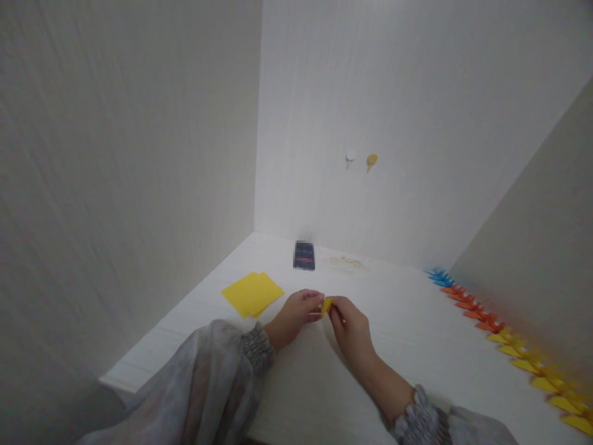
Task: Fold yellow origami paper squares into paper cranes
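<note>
A small folded piece of yellow paper point(327, 306) is held up between my two hands, above the middle of the white table point(296, 395). My right hand point(354, 327) pinches it from the right with thumb and fingers. From the left, the fingertips of my left hand point(299, 315) close on its other side. The paper's finer folds are too small to make out. Just left of my left hand lie several flat yellow paper sheets point(252, 293), overlapping each other.
A row of folded paper cranes point(509, 349), blue, orange and yellow, runs along the right wall. A dark phone-like object point(304, 255) lies near the back wall. On that wall are a white hook point(349, 159) and a yellow hook point(372, 160).
</note>
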`<action>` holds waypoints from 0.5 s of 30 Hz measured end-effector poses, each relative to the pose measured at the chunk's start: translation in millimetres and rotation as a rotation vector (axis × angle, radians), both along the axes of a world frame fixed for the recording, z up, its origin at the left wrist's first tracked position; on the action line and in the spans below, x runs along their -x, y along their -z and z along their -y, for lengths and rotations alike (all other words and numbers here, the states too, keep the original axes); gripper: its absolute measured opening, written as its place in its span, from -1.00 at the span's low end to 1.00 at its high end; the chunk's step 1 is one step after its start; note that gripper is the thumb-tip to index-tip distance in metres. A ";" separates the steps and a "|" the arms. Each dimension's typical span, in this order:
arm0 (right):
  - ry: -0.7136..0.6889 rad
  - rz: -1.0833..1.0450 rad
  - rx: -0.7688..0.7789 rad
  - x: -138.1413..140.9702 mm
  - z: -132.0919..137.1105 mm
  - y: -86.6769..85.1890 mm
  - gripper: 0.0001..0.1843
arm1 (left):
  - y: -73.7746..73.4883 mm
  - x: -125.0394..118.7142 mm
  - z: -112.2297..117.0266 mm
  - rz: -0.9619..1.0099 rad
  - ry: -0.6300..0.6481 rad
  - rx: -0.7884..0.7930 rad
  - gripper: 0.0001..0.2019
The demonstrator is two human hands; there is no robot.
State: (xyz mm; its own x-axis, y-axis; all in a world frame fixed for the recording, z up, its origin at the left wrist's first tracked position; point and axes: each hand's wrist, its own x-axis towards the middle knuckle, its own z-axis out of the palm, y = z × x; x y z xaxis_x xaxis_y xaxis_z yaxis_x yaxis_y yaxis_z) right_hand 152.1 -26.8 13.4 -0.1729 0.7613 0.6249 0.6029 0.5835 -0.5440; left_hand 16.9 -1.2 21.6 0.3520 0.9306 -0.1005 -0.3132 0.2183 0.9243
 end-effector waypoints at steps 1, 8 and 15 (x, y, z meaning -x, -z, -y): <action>-0.026 0.006 -0.030 -0.4 0.7 -0.2 -0.78 | -0.1 0.9 0.2 0.027 0.046 0.018 -0.72; -0.049 0.034 -0.153 -2.2 -1.7 2.7 -0.75 | 0.3 1.0 1.4 0.144 0.125 -0.021 -0.74; 0.003 0.132 -0.294 -8.4 -1.9 1.5 -0.70 | -3.3 -1.2 8.0 0.240 0.153 -0.027 -0.78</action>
